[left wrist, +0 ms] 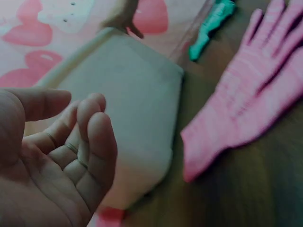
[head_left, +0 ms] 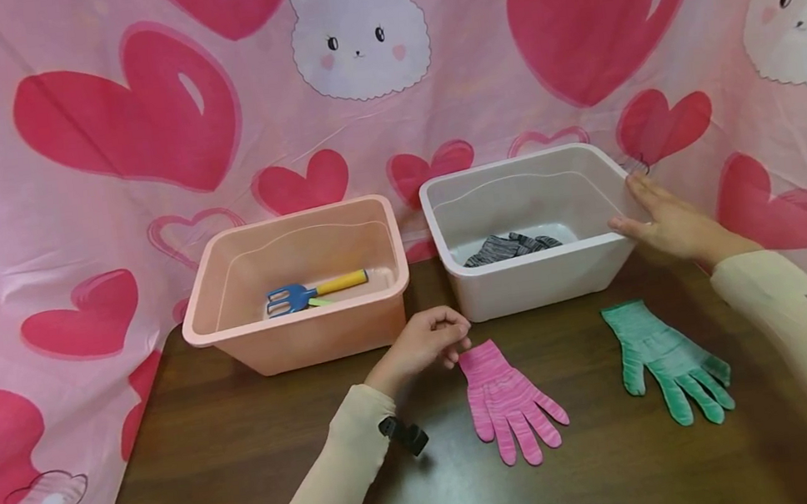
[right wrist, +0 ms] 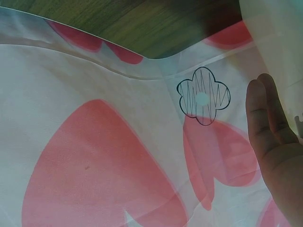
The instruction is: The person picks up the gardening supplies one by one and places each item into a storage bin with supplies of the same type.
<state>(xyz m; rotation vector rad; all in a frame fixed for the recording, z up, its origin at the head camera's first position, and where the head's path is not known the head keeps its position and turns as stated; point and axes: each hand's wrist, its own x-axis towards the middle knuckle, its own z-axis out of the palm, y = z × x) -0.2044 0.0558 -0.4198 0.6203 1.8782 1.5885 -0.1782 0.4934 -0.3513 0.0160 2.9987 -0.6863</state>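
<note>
Worktop (head_left: 197,479), dark wood grain. Nearest: pink knit glove (head_left: 509,403), lying flat toward the middle, cuff to the far edge, fingers spread toward the near edge. Green knit glove (head_left: 669,358) to its right, nearer the right edge, also flat, cuff away. Both sleeves cream; black device (head_left: 403,435) at the left wrist. Left hand (head_left: 429,339) just beside the pink cuff, fingers loosely bent, thumb apart from them, nothing held; left wrist view shows a gap to the glove. Beyond, two bins along the worktop's far edge. Peach bin (head_left: 331,336) toward the far left corner; in it a toy hand fork (head_left: 299,297), blue tines, yellow handle, with a light green piece (head_left: 319,302) partly hidden. Pale grey bin (head_left: 536,282) toward the far right corner; grey marled knitwear (head_left: 512,247) on its floor. Right hand (head_left: 672,223) at that bin's right side, fingers extended along the outer wall, thumb by the rim. Farthest: pink backdrop (head_left: 464,68), hearts and rabbits.
</note>
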